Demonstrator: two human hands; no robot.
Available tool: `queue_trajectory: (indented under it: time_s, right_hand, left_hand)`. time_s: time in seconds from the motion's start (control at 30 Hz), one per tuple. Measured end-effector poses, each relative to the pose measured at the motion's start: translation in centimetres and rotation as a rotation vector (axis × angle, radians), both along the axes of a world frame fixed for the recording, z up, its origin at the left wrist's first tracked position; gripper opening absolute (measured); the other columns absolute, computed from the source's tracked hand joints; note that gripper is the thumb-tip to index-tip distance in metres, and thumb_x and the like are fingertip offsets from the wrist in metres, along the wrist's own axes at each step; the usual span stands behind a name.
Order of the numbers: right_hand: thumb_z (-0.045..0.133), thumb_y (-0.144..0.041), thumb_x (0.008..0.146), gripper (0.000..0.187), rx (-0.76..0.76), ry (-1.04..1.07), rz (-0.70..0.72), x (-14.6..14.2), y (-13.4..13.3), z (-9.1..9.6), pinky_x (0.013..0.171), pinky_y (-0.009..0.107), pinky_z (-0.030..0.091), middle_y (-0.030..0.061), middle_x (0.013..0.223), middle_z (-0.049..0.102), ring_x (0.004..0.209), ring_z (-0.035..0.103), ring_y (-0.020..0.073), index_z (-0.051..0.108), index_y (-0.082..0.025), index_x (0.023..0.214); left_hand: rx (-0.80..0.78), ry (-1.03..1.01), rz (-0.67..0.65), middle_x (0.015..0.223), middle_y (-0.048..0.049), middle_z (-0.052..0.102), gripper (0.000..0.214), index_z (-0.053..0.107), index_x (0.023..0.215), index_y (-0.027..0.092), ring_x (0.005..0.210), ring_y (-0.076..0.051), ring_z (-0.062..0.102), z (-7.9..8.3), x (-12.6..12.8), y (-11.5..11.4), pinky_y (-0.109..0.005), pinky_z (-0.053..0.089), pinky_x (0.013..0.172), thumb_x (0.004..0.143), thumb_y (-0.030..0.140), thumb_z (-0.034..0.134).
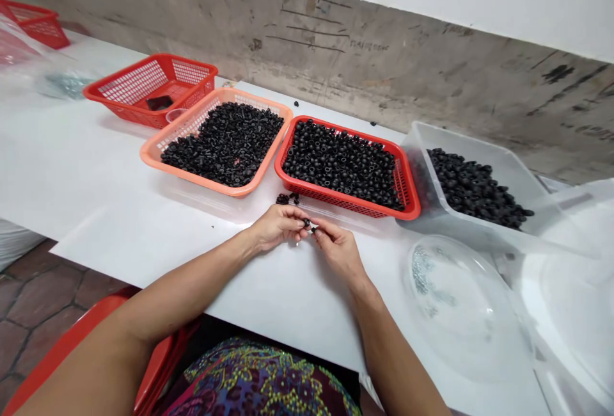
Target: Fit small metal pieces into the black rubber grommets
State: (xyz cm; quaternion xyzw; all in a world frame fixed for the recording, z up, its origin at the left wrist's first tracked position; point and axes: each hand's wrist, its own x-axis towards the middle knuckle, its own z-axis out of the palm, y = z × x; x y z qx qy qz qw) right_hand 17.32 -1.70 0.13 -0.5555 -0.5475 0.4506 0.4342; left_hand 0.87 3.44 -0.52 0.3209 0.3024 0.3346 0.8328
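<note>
My left hand (277,225) and my right hand (337,249) meet over the white table (96,173), fingertips together. Each pinches a small black part (307,222) between thumb and fingers. A few loose black parts (286,198) lie on the table just beyond my left hand. Behind them stand an orange basket (158,155) and a red basket (405,192), both heaped with small black ring-shaped parts. A clear tub (522,173) to the right holds more black parts.
A nearly empty red basket (144,83) sits at the back left, another red basket (36,22) far left. A clear round bowl (460,301) with small metal bits is at my right. A bare concrete wall (384,57) backs the table. A red chair (86,333) is under me.
</note>
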Motion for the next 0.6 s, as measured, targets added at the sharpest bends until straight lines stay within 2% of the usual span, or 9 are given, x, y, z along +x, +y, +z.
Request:
queue_trajectory:
  time_s: [0.1, 0.2, 0.33, 0.47, 0.6]
  right_hand:
    - [0.054, -0.023, 0.074, 0.026, -0.048, -0.022, 0.005, 0.23, -0.03, 0.16, 0.065, 0.029, 0.047, 0.0027, 0.08, 0.07, 0.069, 0.06, 0.0149, 0.07, -0.019, 0.094]
    - [0.058, -0.027, 0.073, 0.02, -0.138, 0.082, -0.065, 0.47, -0.02, 0.4, 0.051, 0.024, 0.044, 0.0011, 0.067, 0.066, 0.056, 0.055, 0.0118, 0.067, -0.016, 0.088]
    - [0.064, -0.031, 0.07, 0.021, -0.218, 0.256, -0.109, 0.51, 0.07, 0.59, 0.048, 0.024, 0.044, 0.0014, 0.067, 0.065, 0.054, 0.056, 0.012, 0.059, -0.016, 0.085]
    - [0.065, -0.027, 0.069, 0.016, -0.145, 0.256, -0.106, 0.52, 0.18, 0.31, 0.056, 0.024, 0.045, -0.0008, 0.066, 0.062, 0.057, 0.054, 0.0105, 0.06, -0.017, 0.08]
    - [0.066, -0.027, 0.067, 0.017, -0.111, 0.28, -0.11, 0.6, 0.19, 0.03, 0.051, 0.024, 0.042, -0.0016, 0.063, 0.059, 0.053, 0.05, 0.01, 0.063, -0.017, 0.08]
  left_hand:
    - [-0.001, 0.002, 0.007, 0.071, -0.0088, 0.067, 0.028, 0.064, 0.086, 0.007, 0.057, -0.015, 0.064, -0.07, -0.04, 0.03, -0.024, 0.048, 0.052, 0.06, 0.011, 0.075]
    - [0.011, -0.023, 0.013, 0.074, -0.0093, 0.068, 0.029, 0.064, 0.088, 0.007, 0.06, -0.015, 0.064, -0.04, -0.05, -0.03, -0.023, 0.048, 0.053, 0.061, 0.01, 0.074]
    - [0.035, -0.02, 0.01, 0.076, -0.0095, 0.068, 0.027, 0.065, 0.087, 0.007, 0.06, -0.015, 0.064, 0.09, -0.03, -0.13, -0.025, 0.048, 0.054, 0.062, 0.011, 0.074]
    - [0.064, 0.01, 0.009, 0.073, -0.0083, 0.067, 0.024, 0.065, 0.085, 0.008, 0.058, -0.015, 0.064, 0.07, 0.0, -0.15, -0.025, 0.047, 0.053, 0.063, 0.011, 0.072]
    - [0.103, 0.057, 0.005, 0.072, -0.0075, 0.067, 0.024, 0.065, 0.085, 0.008, 0.057, -0.014, 0.063, 0.03, 0.02, -0.15, -0.025, 0.047, 0.052, 0.062, 0.012, 0.072]
